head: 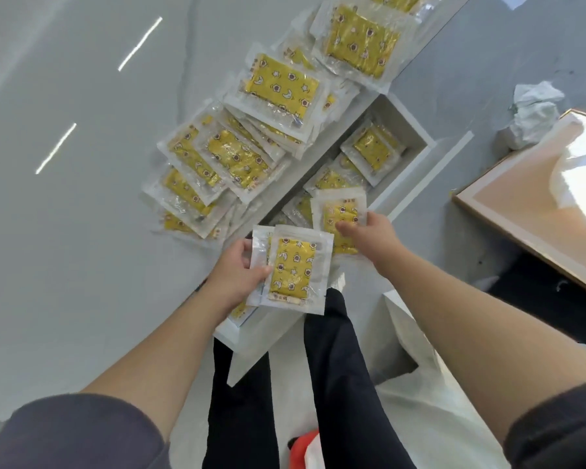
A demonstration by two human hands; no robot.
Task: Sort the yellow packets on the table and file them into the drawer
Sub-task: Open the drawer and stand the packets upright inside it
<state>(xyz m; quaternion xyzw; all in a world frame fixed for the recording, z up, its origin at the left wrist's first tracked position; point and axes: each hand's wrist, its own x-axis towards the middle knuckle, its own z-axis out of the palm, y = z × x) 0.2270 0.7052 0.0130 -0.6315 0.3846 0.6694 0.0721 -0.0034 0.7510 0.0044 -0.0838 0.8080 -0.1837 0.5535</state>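
Note:
My left hand (239,272) grips a small stack of yellow packets (293,269), thumb on the top one, held over the near end of the open white drawer (416,137). My right hand (369,231) holds another yellow packet (339,211) above the drawer's middle. Several yellow packets (374,147) lie inside the drawer. Loose piles of the same packets (230,157) spread over the grey table (65,231) along the drawer's left edge, with more at the far end (359,42).
A wooden-framed board (535,204) stands to the right on the floor side. Crumpled white paper (531,113) lies beyond it. My dark trouser legs (335,384) and a white plastic bag (420,401) are below the drawer.

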